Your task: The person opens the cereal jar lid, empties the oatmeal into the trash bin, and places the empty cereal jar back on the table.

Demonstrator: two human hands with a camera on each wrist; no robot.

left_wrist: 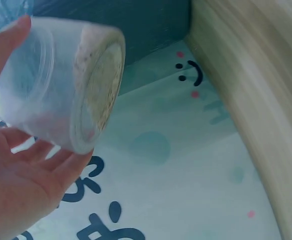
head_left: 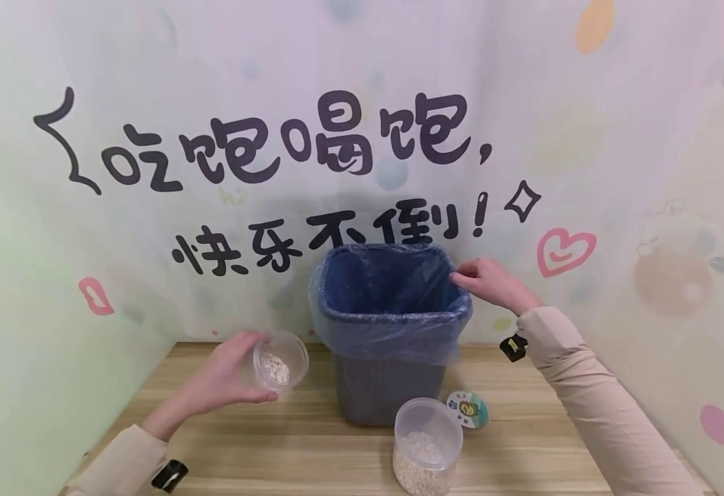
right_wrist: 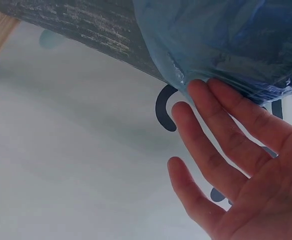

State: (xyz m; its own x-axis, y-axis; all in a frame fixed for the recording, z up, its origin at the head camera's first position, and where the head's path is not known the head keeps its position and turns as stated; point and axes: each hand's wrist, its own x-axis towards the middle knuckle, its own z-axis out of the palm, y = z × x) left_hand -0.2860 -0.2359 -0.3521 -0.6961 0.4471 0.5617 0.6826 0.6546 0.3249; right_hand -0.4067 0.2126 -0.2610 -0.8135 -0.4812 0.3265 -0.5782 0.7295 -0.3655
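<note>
My left hand point(head_left: 228, 368) holds a clear round plastic tub point(head_left: 281, 359) left of the trash can, thumb on one side and fingers on the other. The tub is tilted, its mouth partly towards me, with pale flakes like oats inside. In the left wrist view, flakes lie against the base of the tub point(left_wrist: 60, 85). My right hand point(head_left: 492, 281) pinches the right rim of the blue-lined trash can point(head_left: 392, 386), thumb at the rim. In the right wrist view, two fairly straight fingertips touch the blue liner bag point(right_wrist: 216, 45) from outside; the other fingers are spread.
A second clear tub point(head_left: 426, 448), partly filled with similar flakes, stands on the wooden table point(head_left: 275, 448) before the trash can. Beside it lies a round printed lid point(head_left: 468, 410). A printed backdrop point(head_left: 275, 55) rises close behind the can.
</note>
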